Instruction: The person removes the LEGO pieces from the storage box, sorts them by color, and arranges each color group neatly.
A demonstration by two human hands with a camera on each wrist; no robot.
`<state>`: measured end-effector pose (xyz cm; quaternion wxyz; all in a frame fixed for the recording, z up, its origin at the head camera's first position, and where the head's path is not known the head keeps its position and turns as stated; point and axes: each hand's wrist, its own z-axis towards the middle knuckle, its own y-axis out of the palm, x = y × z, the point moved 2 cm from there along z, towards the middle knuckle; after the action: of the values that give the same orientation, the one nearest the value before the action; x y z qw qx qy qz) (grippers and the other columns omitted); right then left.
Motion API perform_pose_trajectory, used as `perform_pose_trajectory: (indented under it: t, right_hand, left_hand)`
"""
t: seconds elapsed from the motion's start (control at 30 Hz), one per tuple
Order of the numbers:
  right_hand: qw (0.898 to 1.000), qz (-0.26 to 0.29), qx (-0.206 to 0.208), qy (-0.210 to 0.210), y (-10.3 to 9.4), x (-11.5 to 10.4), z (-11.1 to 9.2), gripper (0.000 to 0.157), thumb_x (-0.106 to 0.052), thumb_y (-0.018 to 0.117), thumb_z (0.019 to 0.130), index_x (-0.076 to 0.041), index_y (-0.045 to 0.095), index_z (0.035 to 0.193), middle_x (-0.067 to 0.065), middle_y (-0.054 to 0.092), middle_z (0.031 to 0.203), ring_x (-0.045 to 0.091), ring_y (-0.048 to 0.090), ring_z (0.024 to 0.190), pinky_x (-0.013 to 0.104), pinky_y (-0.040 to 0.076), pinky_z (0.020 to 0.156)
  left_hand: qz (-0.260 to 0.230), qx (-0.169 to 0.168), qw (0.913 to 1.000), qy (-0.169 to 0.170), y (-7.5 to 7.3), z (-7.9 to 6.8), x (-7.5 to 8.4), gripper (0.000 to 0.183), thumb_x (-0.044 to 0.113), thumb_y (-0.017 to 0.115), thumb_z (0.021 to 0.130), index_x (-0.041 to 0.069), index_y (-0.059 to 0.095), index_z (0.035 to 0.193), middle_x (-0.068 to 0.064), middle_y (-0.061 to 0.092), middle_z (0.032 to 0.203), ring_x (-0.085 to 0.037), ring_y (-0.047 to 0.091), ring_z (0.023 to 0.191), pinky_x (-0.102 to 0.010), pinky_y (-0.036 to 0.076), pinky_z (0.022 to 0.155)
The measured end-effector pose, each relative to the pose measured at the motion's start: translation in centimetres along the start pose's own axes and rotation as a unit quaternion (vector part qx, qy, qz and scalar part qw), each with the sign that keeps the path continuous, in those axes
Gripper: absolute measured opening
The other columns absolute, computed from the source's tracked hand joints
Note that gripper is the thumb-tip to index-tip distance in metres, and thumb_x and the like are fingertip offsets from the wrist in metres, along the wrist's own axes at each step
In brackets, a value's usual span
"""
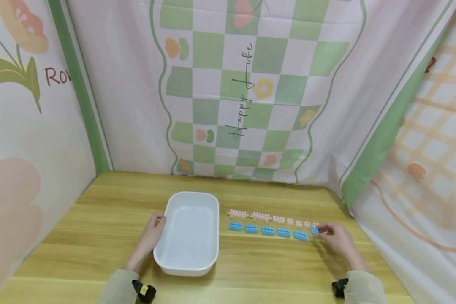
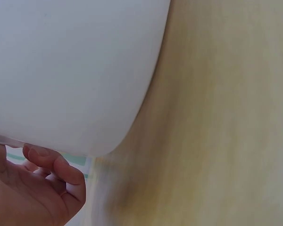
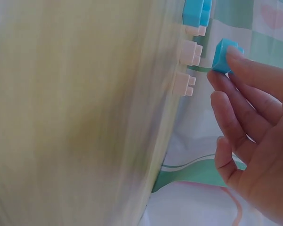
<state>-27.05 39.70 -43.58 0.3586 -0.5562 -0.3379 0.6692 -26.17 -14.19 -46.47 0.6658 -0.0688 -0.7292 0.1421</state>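
My left hand (image 1: 151,233) grips the left rim of a white rectangular basin (image 1: 186,270), its fingers curled at the edge in the left wrist view. Nothing lies inside the basin. Between thumb and fingertips, my right hand (image 1: 337,238) pinches a small blue building brick (image 3: 220,57), held up off the table in the right wrist view. Just left of that hand, several longer blue bricks (image 1: 267,231) form a row. Behind them runs a row of pale pink bricks (image 1: 279,219), with longer pieces at the left and small ones at the right.
Everything stands on a wood-grain table (image 1: 110,211). A checked green and white curtain (image 1: 239,93) hangs along the table's back edge, and printed cloth closes in the left and right sides. The basin stands left of the brick rows.
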Motion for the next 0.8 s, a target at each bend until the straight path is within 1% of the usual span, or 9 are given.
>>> perform_pose_trajectory:
  t: [0.13,0.33,0.43,0.5,0.6,0.8]
  right_hand:
    - [1.0,0.0,-0.008,-0.002,0.06,0.48,0.11,0.025,-0.014,0.072,0.081,0.001,0.067,0.1,0.017,0.069,0.093,0.023,0.06,0.082,0.032,0.048,0.069]
    - [1.0,-0.005,-0.007,0.001,0.21,0.79,0.12,0.022,-0.013,0.075,0.077,-0.001,0.068,0.094,0.013,0.07,0.088,0.016,0.06,0.077,0.027,0.048,0.066]
    - [1.0,-0.003,-0.02,0.005,0.22,0.84,0.19,0.023,-0.014,0.076,0.077,0.001,0.068,0.093,0.012,0.069,0.086,0.015,0.06,0.075,0.026,0.047,0.064]
    - [0.999,-0.004,-0.031,0.015,0.27,0.89,0.24,0.024,-0.015,0.076,0.076,0.0,0.068,0.092,0.01,0.069,0.085,0.014,0.059,0.074,0.025,0.047,0.064]
    - [0.999,-0.008,-0.048,0.025,0.33,0.95,0.31,0.024,-0.016,0.075,0.077,0.001,0.068,0.092,0.009,0.068,0.083,0.014,0.057,0.073,0.028,0.046,0.065]
    - [0.997,-0.011,-0.062,0.042,0.39,1.1,0.45,0.025,-0.016,0.075,0.077,0.001,0.067,0.092,0.006,0.066,0.082,0.014,0.055,0.073,0.029,0.045,0.066]
  left_hand:
    - [-0.001,0.0,1.0,0.0,-0.01,0.03,-0.1,0.036,0.026,0.036,0.101,-0.002,0.046,0.121,-0.02,0.062,0.099,-0.017,0.06,0.077,-0.03,0.052,0.064]
    - [-0.006,-0.001,1.0,-0.001,-0.03,0.04,-0.1,0.035,0.025,0.036,0.101,-0.002,0.047,0.12,-0.019,0.062,0.098,-0.017,0.06,0.075,-0.03,0.052,0.063]
    - [-0.007,0.0,1.0,-0.001,-0.04,0.09,-0.16,0.036,0.026,0.036,0.101,-0.002,0.047,0.121,-0.019,0.062,0.098,-0.016,0.06,0.075,-0.03,0.052,0.064]
    - [-0.007,0.0,1.0,0.0,-0.05,0.11,-0.18,0.036,0.026,0.036,0.101,-0.002,0.047,0.121,-0.019,0.062,0.098,-0.017,0.06,0.076,-0.03,0.052,0.064]
    - [-0.007,0.001,1.0,0.0,-0.01,0.17,-0.24,0.036,0.026,0.036,0.101,-0.002,0.047,0.121,-0.02,0.062,0.099,-0.017,0.06,0.076,-0.03,0.053,0.064]
    - [-0.004,0.004,1.0,-0.001,0.09,0.3,-0.35,0.036,0.025,0.036,0.1,-0.002,0.047,0.121,-0.021,0.062,0.101,-0.017,0.061,0.076,-0.031,0.053,0.064]
